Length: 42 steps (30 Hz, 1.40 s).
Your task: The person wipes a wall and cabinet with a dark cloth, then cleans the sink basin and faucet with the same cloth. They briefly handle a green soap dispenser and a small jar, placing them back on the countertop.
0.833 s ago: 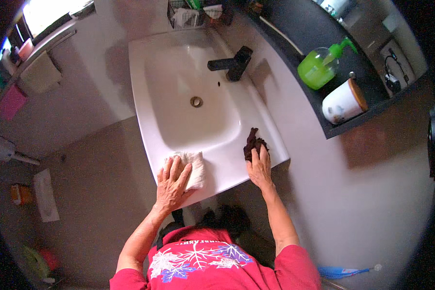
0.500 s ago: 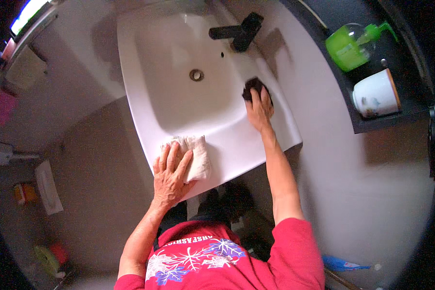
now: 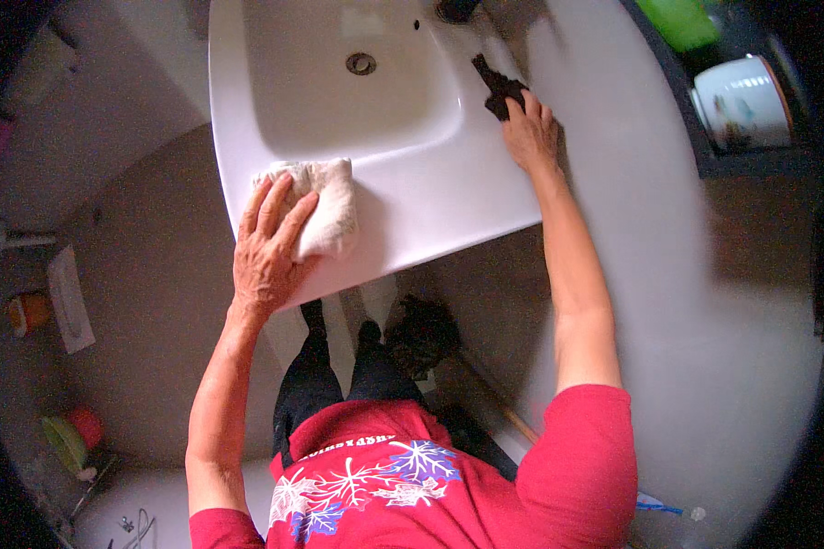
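Observation:
A white washbasin [image 3: 412, 183] fills the upper middle of the view. On its near left corner lies a folded white cloth [image 3: 330, 215]. My left hand [image 3: 270, 252] rests on that cloth with its fingers spread out over the top. At the basin's right rim my right hand [image 3: 533, 137] has its fingers closed on a dark rag [image 3: 502, 90]. The rag lies against the ledge, with one narrow end trailing away toward the tap. The fingertips of the right hand are partly hidden by the hand itself.
A black tap [image 3: 458, 9] is cut off by the top edge, beyond the drain [image 3: 361, 64]. To the right, a dark shelf [image 3: 751, 165] holds a white cup [image 3: 742, 105] and a green bottle [image 3: 677, 23]. A red and a green item [image 3: 69, 439] are at lower left.
My right hand has slid nearer along the right rim, and the dark rag has stretched out behind it. The left hand stays on the white cloth. The whole view has shifted.

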Each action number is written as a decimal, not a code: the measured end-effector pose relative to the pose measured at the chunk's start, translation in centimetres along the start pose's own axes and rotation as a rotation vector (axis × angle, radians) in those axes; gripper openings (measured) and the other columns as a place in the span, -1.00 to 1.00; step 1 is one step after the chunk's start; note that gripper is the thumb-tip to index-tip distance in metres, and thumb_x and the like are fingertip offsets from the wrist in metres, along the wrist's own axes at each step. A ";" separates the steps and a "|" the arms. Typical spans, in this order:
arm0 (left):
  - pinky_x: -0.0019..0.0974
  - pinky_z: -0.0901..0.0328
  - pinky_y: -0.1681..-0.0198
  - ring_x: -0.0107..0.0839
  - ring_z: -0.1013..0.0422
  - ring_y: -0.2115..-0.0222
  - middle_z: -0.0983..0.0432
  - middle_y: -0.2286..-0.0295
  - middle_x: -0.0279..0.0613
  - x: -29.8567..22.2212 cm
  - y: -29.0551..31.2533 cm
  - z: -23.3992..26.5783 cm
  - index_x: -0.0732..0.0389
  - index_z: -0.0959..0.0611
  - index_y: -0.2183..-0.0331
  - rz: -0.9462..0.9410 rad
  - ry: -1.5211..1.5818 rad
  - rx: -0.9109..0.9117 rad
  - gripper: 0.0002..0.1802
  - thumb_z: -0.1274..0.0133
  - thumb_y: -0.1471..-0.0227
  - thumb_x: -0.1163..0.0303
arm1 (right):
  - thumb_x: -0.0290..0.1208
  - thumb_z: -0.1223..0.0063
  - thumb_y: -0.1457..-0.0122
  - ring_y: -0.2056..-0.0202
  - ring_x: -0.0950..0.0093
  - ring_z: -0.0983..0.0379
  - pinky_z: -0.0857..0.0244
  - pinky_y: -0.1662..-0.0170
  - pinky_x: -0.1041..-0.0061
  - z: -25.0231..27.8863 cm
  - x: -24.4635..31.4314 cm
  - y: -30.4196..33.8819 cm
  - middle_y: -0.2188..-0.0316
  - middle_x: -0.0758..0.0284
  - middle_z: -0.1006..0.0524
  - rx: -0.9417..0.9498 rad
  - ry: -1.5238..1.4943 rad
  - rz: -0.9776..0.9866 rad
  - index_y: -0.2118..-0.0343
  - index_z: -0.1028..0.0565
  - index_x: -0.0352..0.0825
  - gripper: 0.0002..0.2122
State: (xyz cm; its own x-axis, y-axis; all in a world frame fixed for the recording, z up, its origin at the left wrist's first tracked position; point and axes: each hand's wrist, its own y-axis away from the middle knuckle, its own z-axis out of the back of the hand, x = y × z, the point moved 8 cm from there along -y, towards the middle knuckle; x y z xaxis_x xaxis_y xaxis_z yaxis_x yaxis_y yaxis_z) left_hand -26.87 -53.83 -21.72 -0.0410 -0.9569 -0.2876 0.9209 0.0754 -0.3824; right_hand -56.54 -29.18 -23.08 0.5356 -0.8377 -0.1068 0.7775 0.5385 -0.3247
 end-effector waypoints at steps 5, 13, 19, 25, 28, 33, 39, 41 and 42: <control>-0.13 -0.02 -0.17 -0.10 -0.06 -0.12 -0.22 -0.05 -0.11 0.3 -0.1 0.0 0.08 -0.47 0.08 0.068 0.091 -0.037 -0.40 -0.18 0.24 0.18 | -0.34 0.09 -0.05 -0.04 -0.01 -0.12 -0.06 -0.08 0.13 2.6 -1.4 8.4 -0.08 -0.01 -0.16 0.100 -0.225 -0.142 0.05 -0.40 -0.32 -0.63; -0.29 -0.30 0.17 -0.39 -0.36 0.22 -0.45 0.24 -0.22 3.0 1.5 -2.6 0.21 -0.46 0.11 0.610 0.997 -0.341 -0.58 -0.06 -0.02 0.20 | -0.37 -0.03 0.04 -0.13 0.13 -0.02 0.07 -0.10 -0.05 5.3 6.7 13.4 -0.09 0.26 -0.20 0.150 -0.382 -0.110 0.14 -0.44 -0.08 -0.68; -0.31 -0.29 0.17 -0.43 -0.32 0.16 -0.39 0.17 -0.34 9.0 4.2 -4.6 0.06 -0.42 0.05 0.705 1.893 -0.704 -0.55 -0.09 -0.01 0.18 | -0.41 -0.03 0.18 -0.17 0.01 0.09 0.10 0.07 -0.01 5.6 25.4 14.4 -0.11 0.30 -0.19 0.158 -0.521 0.256 0.26 -0.42 -0.12 -0.69; -0.06 -0.11 -0.12 -0.18 -0.16 -0.03 -0.22 -0.02 -0.20 18.3 11.1 -3.5 0.08 -0.22 -0.08 0.856 1.753 -0.576 -0.34 -0.05 0.00 0.09 | -0.31 -0.03 0.13 -0.17 0.02 0.10 0.07 0.08 0.01 2.5 34.1 10.1 -0.12 0.30 -0.16 0.112 -0.494 0.356 0.22 -0.41 -0.10 -0.68; -0.01 -0.08 -0.13 -0.16 -0.13 -0.05 -0.19 -0.03 -0.19 20.3 12.2 -5.0 0.03 -0.21 -0.09 0.858 1.783 -0.606 -0.33 -0.07 0.01 0.10 | -0.24 -0.01 0.09 -0.16 0.10 0.03 0.07 0.01 0.03 -0.3 30.8 6.5 -0.10 0.35 -0.20 0.114 -0.474 0.294 0.25 -0.41 -0.06 -0.73; 0.03 -0.07 -0.13 -0.15 -0.11 -0.06 -0.17 -0.05 -0.22 21.2 14.3 -7.7 -0.02 -0.21 -0.10 0.874 1.769 -0.672 -0.33 -0.07 0.01 0.10 | -0.28 -0.06 0.12 -0.19 0.18 0.05 0.08 -0.05 0.10 -0.5 22.2 8.2 -0.12 0.37 -0.19 0.298 -0.522 0.426 0.27 -0.37 -0.09 -0.71; -0.01 -0.16 -0.06 -0.21 -0.17 -0.04 -0.22 -0.02 -0.25 22.9 18.4 -10.5 0.04 -0.21 -0.11 1.004 1.800 -0.653 -0.22 -0.16 0.10 0.08 | -0.29 -0.11 0.12 -0.23 0.20 0.12 0.13 -0.06 0.12 -2.9 19.3 8.6 -0.16 0.35 -0.14 0.364 -0.444 0.329 0.19 -0.35 -0.08 -0.64; -0.02 -0.15 -0.07 -0.21 -0.18 -0.03 -0.23 -0.01 -0.25 22.5 19.6 -11.7 0.06 -0.23 -0.09 1.057 1.825 -0.630 -0.27 -0.13 0.08 0.08 | -0.25 -0.08 0.09 -0.23 0.20 0.16 0.13 -0.03 0.09 -4.6 19.7 7.7 -0.17 0.32 -0.11 0.411 -0.354 0.276 0.10 -0.32 -0.04 -0.59; -0.03 -0.15 -0.07 -0.20 -0.18 -0.03 -0.25 -0.01 -0.24 22.3 20.8 -12.3 0.07 -0.26 -0.07 1.188 1.753 -0.625 -0.31 -0.11 0.06 0.08 | -0.24 -0.06 0.08 -0.23 0.19 0.16 0.13 -0.02 0.09 -4.2 20.3 7.1 -0.17 0.31 -0.11 0.328 -0.374 0.293 0.07 -0.31 -0.03 -0.57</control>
State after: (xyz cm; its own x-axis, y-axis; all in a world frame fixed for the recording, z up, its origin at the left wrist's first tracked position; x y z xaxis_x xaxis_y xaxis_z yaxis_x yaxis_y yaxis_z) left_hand -13.39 -70.18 -46.93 -0.2541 0.6994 -0.6680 0.5864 0.6607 0.4687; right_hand -41.56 -42.79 -31.52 0.7778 -0.5922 0.2105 0.6085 0.7934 -0.0165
